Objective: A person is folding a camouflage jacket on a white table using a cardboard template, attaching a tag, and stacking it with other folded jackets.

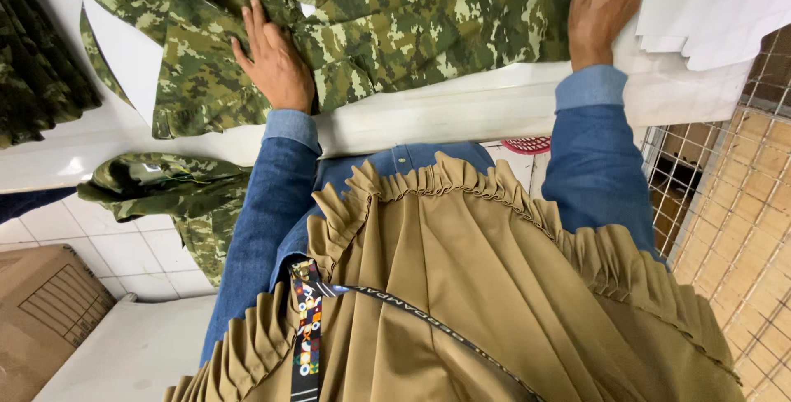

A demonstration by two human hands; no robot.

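Lying rumpled on white table, green pixel-camouflage garment, left hand flat, fingers spread, right hand pressing, grip unclear

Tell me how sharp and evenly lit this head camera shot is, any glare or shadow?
Head view: light is soft and even, with the green camouflage fabric garment sharp under the left hand and right hand; the white table edge looks bright, nearly washed out; the wire mesh rack bows slightly from wide-lens distortion; only faint shadows show.

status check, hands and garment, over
Left hand flat on camouflage garment, fingers spread. Right hand pressing garment's far edge beside white paper sheets. Nothing in the way.
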